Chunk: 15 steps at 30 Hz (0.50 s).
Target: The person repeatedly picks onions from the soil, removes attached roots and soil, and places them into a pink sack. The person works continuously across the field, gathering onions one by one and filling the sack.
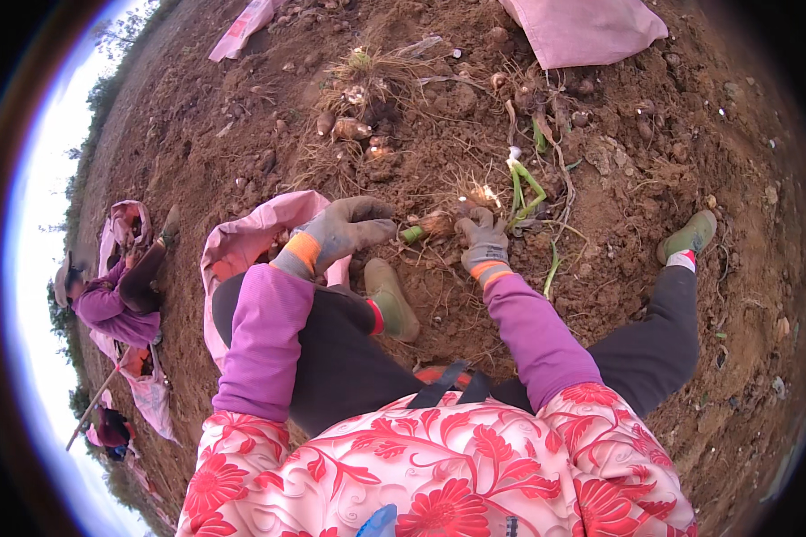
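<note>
My left hand point(347, 234), in a grey glove with an orange cuff, is held beside a pink woven sack point(227, 240). Its thumb and fingers are apart with nothing between them. A brown taro corm point(436, 224) with a green stalk stump lies on the soil between my hands. My right hand point(484, 243), gloved alike, has its fingers curled down on the root clump at that corm's right end; its fingertips are partly hidden. Right beside it lies a bent green stalk point(527, 192) with a pale cut end.
Beyond my hands lie more brown corms point(351, 129) with dry roots. Pink sacks point(587, 31) lie at the far side. My green shoes point(390, 300) stand on loose brown soil point(618, 233). At the left, a person in purple point(121, 304) sits among sacks, with another person point(110, 428) nearer.
</note>
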Available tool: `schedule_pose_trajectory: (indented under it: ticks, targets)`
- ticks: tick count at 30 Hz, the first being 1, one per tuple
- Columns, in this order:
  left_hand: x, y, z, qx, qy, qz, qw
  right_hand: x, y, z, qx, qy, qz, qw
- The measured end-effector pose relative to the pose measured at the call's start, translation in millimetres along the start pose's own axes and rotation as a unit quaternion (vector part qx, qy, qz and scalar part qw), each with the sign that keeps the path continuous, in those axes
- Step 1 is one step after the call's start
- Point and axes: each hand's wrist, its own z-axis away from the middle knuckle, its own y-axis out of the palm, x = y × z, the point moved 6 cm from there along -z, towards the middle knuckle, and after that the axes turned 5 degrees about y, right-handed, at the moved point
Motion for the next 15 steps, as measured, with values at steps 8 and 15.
schedule_pose_trajectory:
  ticks: [8,15]
  targets:
    - [25,41,-39,0.097,-0.055,0.111,0.988,-9,-57,29,0.114,0.135,-0.828,0.533]
    - [29,90,-50,0.019,-0.036,0.366,0.930,65,-98,136,0.130,-0.072,-0.451,0.880]
